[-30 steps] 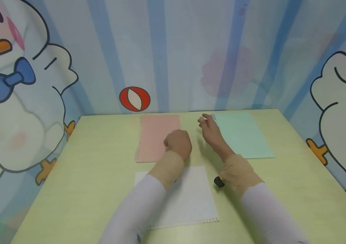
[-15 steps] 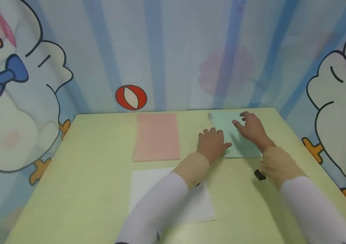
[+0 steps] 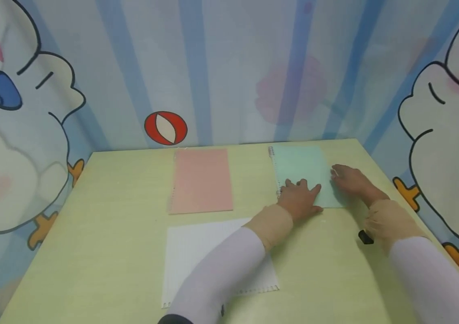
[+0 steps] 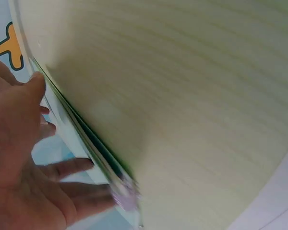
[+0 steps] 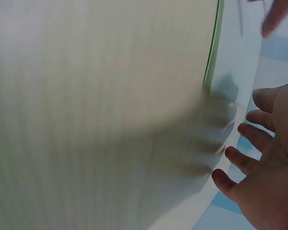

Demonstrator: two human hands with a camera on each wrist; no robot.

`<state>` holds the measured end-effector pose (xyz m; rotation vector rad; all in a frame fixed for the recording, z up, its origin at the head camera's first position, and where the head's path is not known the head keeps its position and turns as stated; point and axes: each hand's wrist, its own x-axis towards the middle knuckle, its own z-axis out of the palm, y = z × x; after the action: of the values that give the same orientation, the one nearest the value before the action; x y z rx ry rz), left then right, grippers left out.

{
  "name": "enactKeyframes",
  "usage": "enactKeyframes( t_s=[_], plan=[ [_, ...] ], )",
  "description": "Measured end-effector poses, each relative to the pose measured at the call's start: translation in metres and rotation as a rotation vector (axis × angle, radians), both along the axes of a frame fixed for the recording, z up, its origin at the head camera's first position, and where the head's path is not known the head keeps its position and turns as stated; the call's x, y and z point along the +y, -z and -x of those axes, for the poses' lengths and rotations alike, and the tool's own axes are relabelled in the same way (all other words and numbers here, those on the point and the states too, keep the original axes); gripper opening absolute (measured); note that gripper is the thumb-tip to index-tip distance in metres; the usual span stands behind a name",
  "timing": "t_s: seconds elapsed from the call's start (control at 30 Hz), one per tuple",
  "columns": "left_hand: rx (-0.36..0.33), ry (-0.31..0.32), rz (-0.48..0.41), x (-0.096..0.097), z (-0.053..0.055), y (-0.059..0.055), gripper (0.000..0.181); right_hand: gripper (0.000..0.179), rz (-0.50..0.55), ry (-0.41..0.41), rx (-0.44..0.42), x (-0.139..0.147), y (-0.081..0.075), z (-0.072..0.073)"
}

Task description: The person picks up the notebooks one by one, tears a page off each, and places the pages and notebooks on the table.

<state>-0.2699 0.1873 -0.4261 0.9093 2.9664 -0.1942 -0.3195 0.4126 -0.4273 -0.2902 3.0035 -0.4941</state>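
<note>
Left hand (image 3: 299, 200), fingers spread, at the near left corner of the green notebook (image 3: 302, 162); it grips nothing. In the left wrist view the thumb lies along the near edge and the other fingers extend over the cover towards the coil; how firmly they press cannot be told. Right hand (image 3: 351, 180), fingers slightly bent and set apart, at the right edge of the same notebook, likewise with nothing in its grasp; its finger shadows fall on the bench (image 5: 86, 96) in the right wrist view, and whether the fingertips touch the cover cannot be told. The green notebook lies flat at the far right of the bench, coil at its left side; seen edge-on from the left wrist, its leaves stand slightly parted near the coil. Tan cuffs (image 3: 393, 220) encircle both wrists above white sleeves (image 3: 424, 270); a black piece (image 3: 365, 237) sits just beside the right cuff. To the left, apart from the green notebook, lies the pink notebook (image 3: 202, 180), bound along its left side. Nearer the person, a white sheet (image 3: 189, 247) with a toothed near edge lies partly beneath the left sleeve in the head view. Behind stands a blue-striped wall (image 3: 233, 67) with a printed red-and-white ball (image 3: 166, 128).
</note>
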Motion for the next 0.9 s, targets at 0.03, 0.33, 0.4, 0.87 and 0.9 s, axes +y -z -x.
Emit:
enactKeyframes(
  t_s=[0.03, 0.33, 0.4, 0.87, 0.9],
  plan=[
    [0.007, -0.016, 0.006, 0.002, -0.001, 0.0, 0.077, 0.053, -0.007, -0.031, -0.003, 0.0, 0.001, -0.001],
    [0.019, -0.147, 0.011, 0.019, 0.001, 0.008, 0.079, 0.057, -0.051, -0.044, -0.084, -0.008, 0.011, -0.012],
    [0.027, -0.148, 0.014, 0.023, 0.004, 0.01, 0.078, 0.057, -0.048, -0.048, -0.089, -0.006, 0.011, -0.012],
    [0.087, -0.053, 0.126, 0.018, 0.006, 0.01, 0.078, 0.063, 0.105, -0.056, -0.111, 0.007, 0.008, -0.015],
    [0.09, -0.049, 0.133, 0.018, 0.007, 0.011, 0.077, 0.064, 0.121, -0.053, -0.121, 0.007, 0.007, -0.016]
  ],
)
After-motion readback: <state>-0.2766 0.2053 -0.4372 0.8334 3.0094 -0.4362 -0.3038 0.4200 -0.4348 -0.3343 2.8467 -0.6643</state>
